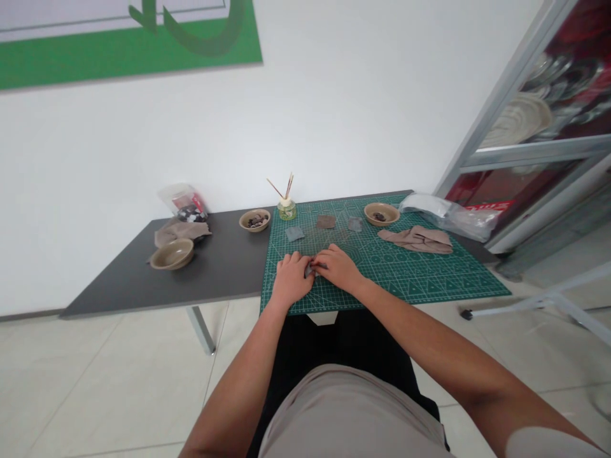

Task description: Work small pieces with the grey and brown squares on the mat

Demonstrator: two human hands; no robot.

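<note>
My left hand [292,278] and my right hand [338,268] meet over the front part of a green cutting mat [396,273]. Both are closed, with fingertips pinching a small grey piece [309,270] that looks like thin fabric or a little pouch; the fingers hide most of it. Just beyond them lie a blue-grey square [294,233], a brown square [326,221] and a smaller grey square [354,223], all flat on the mat.
Small dark lumps sit in one tan bowl [242,222] and another bowl [394,215]. A third bowl [172,254] stands left by a crumpled cloth [179,231]. Also around: a reed diffuser [287,209], a brown cloth [420,239], a plastic bag [449,213].
</note>
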